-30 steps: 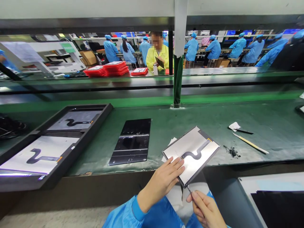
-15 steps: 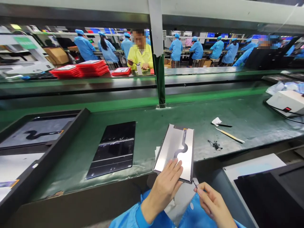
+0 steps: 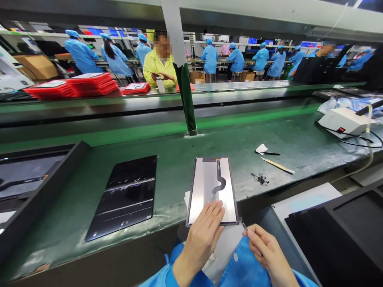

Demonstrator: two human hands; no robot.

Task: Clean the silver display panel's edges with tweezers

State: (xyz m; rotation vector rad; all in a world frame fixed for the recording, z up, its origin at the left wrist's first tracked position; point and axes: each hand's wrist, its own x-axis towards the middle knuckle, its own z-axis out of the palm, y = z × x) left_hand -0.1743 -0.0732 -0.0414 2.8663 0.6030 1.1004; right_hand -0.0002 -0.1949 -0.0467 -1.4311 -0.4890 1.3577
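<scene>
A tablet-sized display panel (image 3: 203,179) lies with its silvery back up and its lower edge past the bench edge. A dark, curved flex cable (image 3: 220,184) runs down its back. My left hand (image 3: 206,223) presses its fingers flat on the lower part, the thumb tucked at the bottom edge. At the lower right corner, my right hand (image 3: 265,245) pinches a thin dark piece (image 3: 244,226) between thumb and forefinger. Its far end touches or nearly touches the corner; its exact kind is unclear. A glossy black glass panel (image 3: 125,195) lies to the left.
Black scraps (image 3: 261,179), a yellow-handled knife-like tool (image 3: 278,165) and a dark tool with white tissue (image 3: 262,149) lie on the green bench (image 3: 170,159). A dark tray (image 3: 68,175) stands left, a white corded device (image 3: 341,121) far right. Co-workers sit beyond the bench.
The view has swung right, so the bench things appear further left. The display panel has turned slightly and sits straighter. Both hands keep their holds near its lower edge.
</scene>
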